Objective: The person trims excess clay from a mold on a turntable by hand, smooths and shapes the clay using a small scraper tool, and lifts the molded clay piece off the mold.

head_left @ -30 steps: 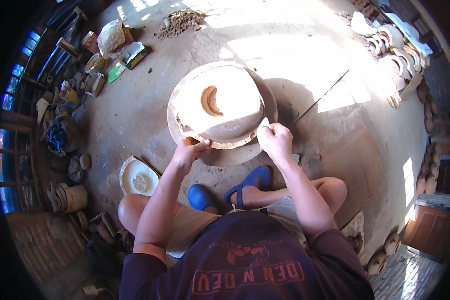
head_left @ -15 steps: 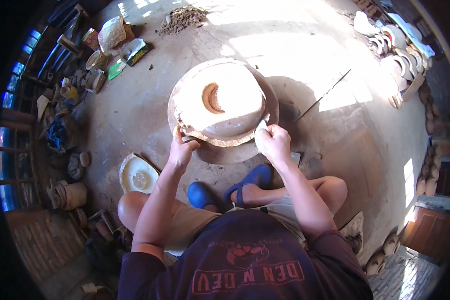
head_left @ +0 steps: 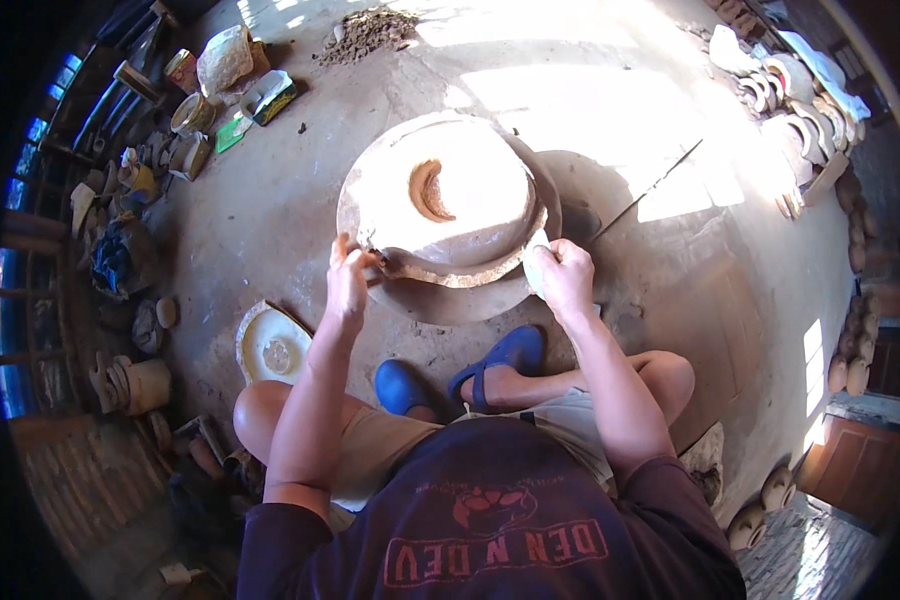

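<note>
Below the head camera, the only view, a broad, pale round piece point(head_left: 490, 240) lies on a wider grey disc point(head_left: 440, 305) on the floor, ahead of the seated person. Sunlight bleaches most of its top to plain white, so surface detail there is lost; the near side, in shade, shows a rough tan rim point(head_left: 460, 278). The picture's corners fall to black, and the clutter along the left wall is too dark to sort out.

The left hand point(head_left: 348, 285) is at the piece's near left edge, slightly blurred, index finger pointing away from the person and thumb turned inward toward the rim. Whether these digits are apart or clamped on the edge, I cannot tell. The right hand point(head_left: 570, 280) is closed, thumb against fingers, on a pale flat tool point(head_left: 537, 262) at the near right edge; the grip covers part of it.

The tool's long axis runs away from the person, its far end beside the rim. The round piece lies flat, with no clear long axis. A brown crescent-shaped hollow point(head_left: 430, 192) in its top bulges left, tips toward the right. A pale basin point(head_left: 273, 345) at lower left is partly hidden by the person's knee point(head_left: 260, 415).
</note>
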### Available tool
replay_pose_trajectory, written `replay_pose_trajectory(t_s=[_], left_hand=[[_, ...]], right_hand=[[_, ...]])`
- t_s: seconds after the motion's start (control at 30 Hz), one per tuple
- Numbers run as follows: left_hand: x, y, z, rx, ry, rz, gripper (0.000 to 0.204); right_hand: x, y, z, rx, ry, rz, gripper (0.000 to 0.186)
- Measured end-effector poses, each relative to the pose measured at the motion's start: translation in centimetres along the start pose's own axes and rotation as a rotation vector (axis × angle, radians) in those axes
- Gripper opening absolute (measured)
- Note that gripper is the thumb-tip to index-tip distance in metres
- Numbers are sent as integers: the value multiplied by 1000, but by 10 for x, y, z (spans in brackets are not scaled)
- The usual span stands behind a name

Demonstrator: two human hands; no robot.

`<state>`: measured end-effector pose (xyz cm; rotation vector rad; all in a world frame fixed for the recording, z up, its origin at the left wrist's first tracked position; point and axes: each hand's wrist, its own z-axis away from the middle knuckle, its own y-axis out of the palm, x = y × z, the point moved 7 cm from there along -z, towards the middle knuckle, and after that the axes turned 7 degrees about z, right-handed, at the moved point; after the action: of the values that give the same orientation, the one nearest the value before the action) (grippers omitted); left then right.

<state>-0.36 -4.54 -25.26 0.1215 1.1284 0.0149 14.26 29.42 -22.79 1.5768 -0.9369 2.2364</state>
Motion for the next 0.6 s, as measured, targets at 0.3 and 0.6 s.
replay_pose_trajectory(t_s=[0.3,0.6], left_hand=[[2,10,-36,262,54,168,52],[6,14,-23,218,27,86,44]], right_hand=[[13,3,-9,26,3,130,21],[20,3,-14,32,-16,193,25]])
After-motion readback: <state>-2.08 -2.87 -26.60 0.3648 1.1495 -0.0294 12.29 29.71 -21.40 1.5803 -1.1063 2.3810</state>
